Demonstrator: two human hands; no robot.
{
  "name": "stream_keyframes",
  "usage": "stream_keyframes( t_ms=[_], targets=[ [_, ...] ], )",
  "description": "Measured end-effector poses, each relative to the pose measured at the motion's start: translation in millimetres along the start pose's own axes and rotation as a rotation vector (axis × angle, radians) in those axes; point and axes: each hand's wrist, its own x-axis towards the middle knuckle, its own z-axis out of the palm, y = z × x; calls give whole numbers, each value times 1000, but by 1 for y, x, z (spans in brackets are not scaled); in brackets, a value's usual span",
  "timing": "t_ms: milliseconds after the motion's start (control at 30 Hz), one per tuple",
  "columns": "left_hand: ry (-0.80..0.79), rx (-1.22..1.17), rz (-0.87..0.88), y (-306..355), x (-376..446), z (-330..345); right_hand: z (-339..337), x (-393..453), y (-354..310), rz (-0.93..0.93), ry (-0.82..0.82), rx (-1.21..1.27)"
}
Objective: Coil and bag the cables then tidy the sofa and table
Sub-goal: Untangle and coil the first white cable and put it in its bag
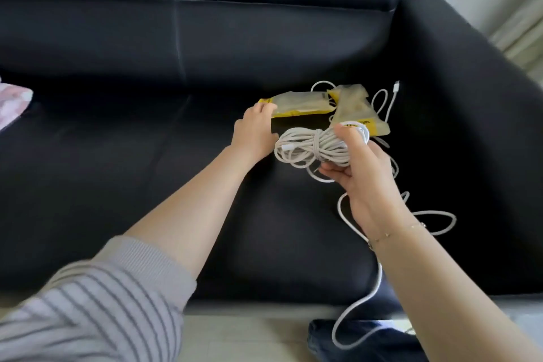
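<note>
- Head view: the right hand [361, 167] holds a white coiled cable [314, 147] just above the sofa [117, 156]. Its thumb and fingers [332, 170] are curled tight round the bundle.
- The left hand [255, 132] reaches to a yellow and clear bag [299, 104] lying on the sofa seat. Its fingers are at the bag's near end and seem to pinch it, but the tips are hidden, so I cannot be sure.
- A second bag [352, 110] lies just beside the first one, behind the coil.
- One more loose cable [379, 279] is not coiled yet. It trails from the seat, under the right wrist, and hangs over the sofa's front edge toward the floor. Its plug end [396, 86] lies near the armrest.
- A pink and white cloth [11, 103] sits at the far left of the sofa.
- I think the next step is to put the coil in the bag.
- What could go wrong: the coil could spring open if the right hand lets go a bit, as nothing ties it that I can see.
- The bag mouth looks flat and shut, so one hand may not open it.
- The loose cable could catch on the right arm and get pulled off the sofa.
</note>
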Motion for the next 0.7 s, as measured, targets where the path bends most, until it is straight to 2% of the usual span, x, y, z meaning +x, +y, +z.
stream_keyframes(
  t_ms=[100, 267, 367, 433, 600, 700],
  targets=[
    [-12, 59, 44, 4, 34, 17, -7, 3, -4, 7, 15, 32],
    [-207, 224, 80, -11, 37, 38, -13, 2, -4, -16, 12, -1],
    [-139, 248, 74, -17, 16, 38, -15, 1, -4, 3, 12, -21],
    [-147, 326, 65, -14, -1, 30, -14, -2, -6, 23, -13, 17],
    [-134, 534, -84, 2, -79, 9, -2, -15, -11, 147, -62, 196],
    [-147, 618, -169, 4, -129, -4, 12, -27, -5, 186, -108, 220]
  ],
)
